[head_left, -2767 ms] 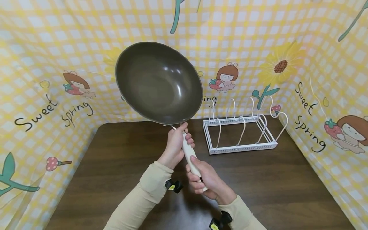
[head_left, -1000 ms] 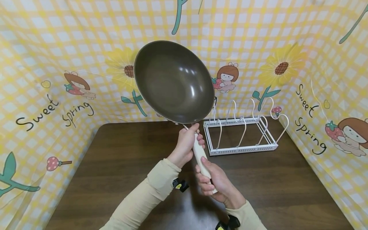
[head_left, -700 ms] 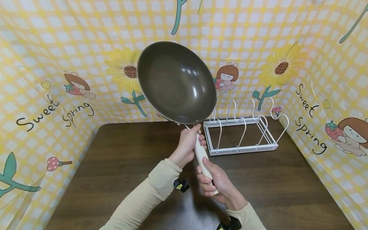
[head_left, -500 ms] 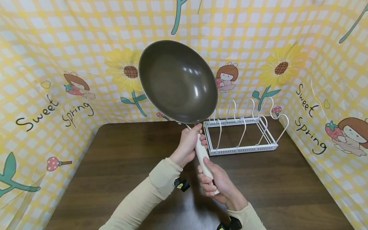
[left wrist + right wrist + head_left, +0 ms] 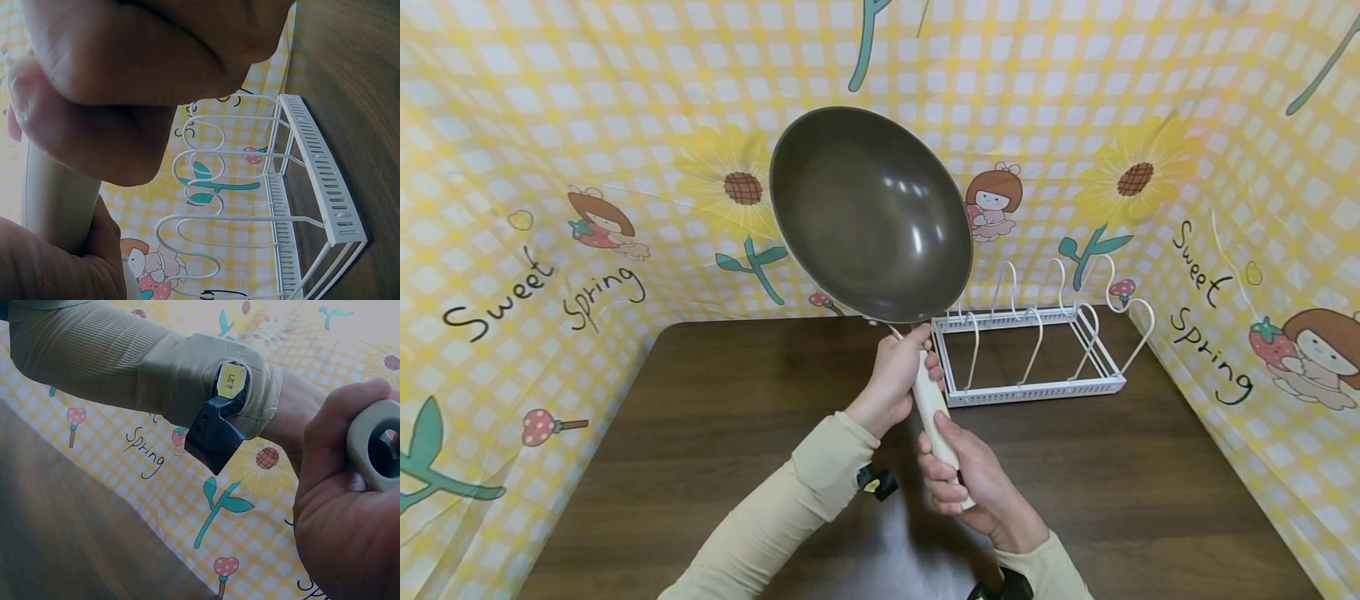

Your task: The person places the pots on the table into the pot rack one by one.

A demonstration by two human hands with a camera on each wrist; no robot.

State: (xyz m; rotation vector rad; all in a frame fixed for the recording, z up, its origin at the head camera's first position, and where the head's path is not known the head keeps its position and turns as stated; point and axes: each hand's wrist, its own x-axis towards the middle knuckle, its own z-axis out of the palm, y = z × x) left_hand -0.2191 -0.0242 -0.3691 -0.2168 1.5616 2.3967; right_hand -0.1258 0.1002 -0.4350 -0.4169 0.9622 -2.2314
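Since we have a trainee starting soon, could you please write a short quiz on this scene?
1. Which hand grips the smooth cream handle closer to the round, dark, glossy pan's bowl?
2. Fill in the blank: in the head view, the white metal rack with wire loops stands on the ____ half of the brown wood-grain table.
3. True or false: the pan lies flat on the table.

Key:
1. The left hand; the right hand grips nearer the handle's end.
2. Right.
3. False; both hands hold it raised.
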